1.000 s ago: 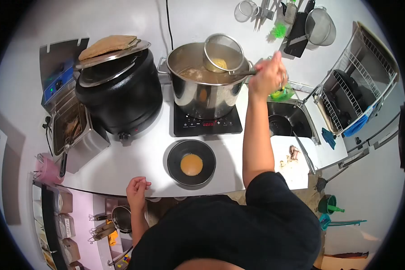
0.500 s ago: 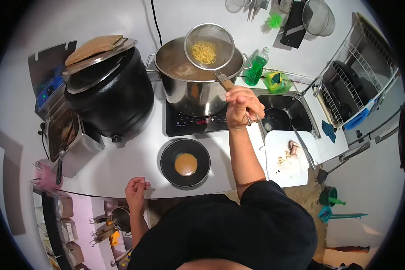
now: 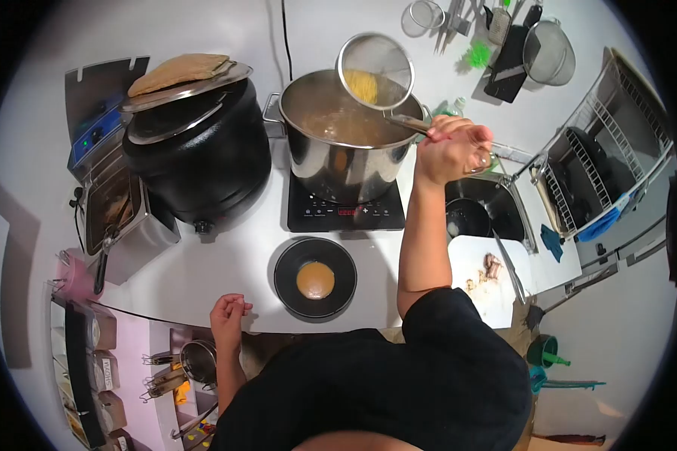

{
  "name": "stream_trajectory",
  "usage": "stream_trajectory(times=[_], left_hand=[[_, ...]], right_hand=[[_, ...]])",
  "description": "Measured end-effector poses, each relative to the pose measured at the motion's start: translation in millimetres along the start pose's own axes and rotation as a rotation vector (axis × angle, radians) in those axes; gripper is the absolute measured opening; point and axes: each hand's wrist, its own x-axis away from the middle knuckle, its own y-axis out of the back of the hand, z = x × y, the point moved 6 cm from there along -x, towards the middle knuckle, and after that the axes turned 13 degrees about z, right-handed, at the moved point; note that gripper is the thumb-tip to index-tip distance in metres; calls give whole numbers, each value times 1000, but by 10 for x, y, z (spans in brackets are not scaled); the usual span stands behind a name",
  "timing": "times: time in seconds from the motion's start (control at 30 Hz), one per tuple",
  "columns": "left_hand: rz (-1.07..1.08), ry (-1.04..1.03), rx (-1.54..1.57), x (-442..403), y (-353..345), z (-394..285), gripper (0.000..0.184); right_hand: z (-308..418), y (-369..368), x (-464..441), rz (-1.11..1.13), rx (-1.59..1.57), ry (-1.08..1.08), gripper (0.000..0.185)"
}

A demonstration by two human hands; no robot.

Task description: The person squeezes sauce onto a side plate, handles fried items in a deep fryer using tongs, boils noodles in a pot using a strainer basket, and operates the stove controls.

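My right hand [image 3: 453, 152] grips the handle of a round mesh strainer [image 3: 380, 56], which is tilted above the tall steel pot [image 3: 342, 167]. A small clump of yellow noodles [image 3: 362, 87] lies against the strainer's lower left side. Brownish, steaming liquid fills the pot, which stands on a black induction cooker [image 3: 346, 216]. By the counter's front edge, my left hand [image 3: 230, 311] is loosely curled, with nothing visible in its fingers. Nearest to it is a black bowl [image 3: 343, 297] with light brown liquid [image 3: 315, 279] in the bottom.
A large black soup kettle [image 3: 203, 161] and a steel fryer [image 3: 132, 252] stand on the left. To the right are a sink [image 3: 508, 207] holding a black pan, a white cutting board [image 3: 478, 297] with scraps and a knife [image 3: 510, 269], and a dish rack [image 3: 602, 143].
My right hand has moved right and turned, tilting the strainer more steeply. The noodles have slid lower in the mesh. The view has shifted slightly; my left hand stays by the counter edge.
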Motion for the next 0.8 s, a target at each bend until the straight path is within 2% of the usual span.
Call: stream_trajectory(times=[0.03, 0.1, 0.13, 0.17, 0.23, 0.27, 0.3, 0.33, 0.4, 0.5, 0.57, 0.6, 0.67, 0.77, 0.8], left_hand=[[-27, 21, -4, 17, 21, 17, 12], [-47, 52, -12, 66, 59, 78, 11], [-26, 49, 10, 60, 63, 133, 11], [-9, 39, 36, 35, 59, 153, 11], [-20, 26, 39, 34, 83, 143, 11], [-28, 34, 32, 47, 92, 155, 11], [-33, 36, 36, 29, 92, 173, 11], [-55, 32, 42, 17, 117, 191, 11], [-62, 53, 22, 66, 162, 169, 11], [-23, 16, 30, 26, 81, 62, 12], [-69, 26, 32, 38, 135, 70, 12], [-72, 30, 26, 36, 128, 65, 12], [-86, 21, 58, 48, 110, 37, 12], [-37, 35, 9, 58, 46, 20, 12], [-42, 28, 13, 58, 52, 26, 12]], right_hand=[[-109, 19, 41, -41, 53, 12, 29], [-301, -6, 19, -116, 444, -219, 33], [-409, -17, -32, -138, 618, -489, 33], [-419, -12, -31, -136, 614, -481, 33], [-369, 32, 0, -116, 251, -74, 32], [-428, 142, 62, 6, -14, -16, 32], [-546, 194, 139, 9, -18, -20, 32], [-737, 269, 235, -14, -193, -108, 33], [-459, 35, 266, -182, 477, -318, 36], [-285, -36, 158, -238, 360, -396, 38], [-247, -18, 160, -264, 285, -322, 40], [-375, 27, 226, -235, 85, -309, 41], [-413, 26, 281, -219, 316, -270, 37], [-220, -58, 156, -213, 354, -341, 34], [-119, -86, 138, -232, 185, -248, 36]])
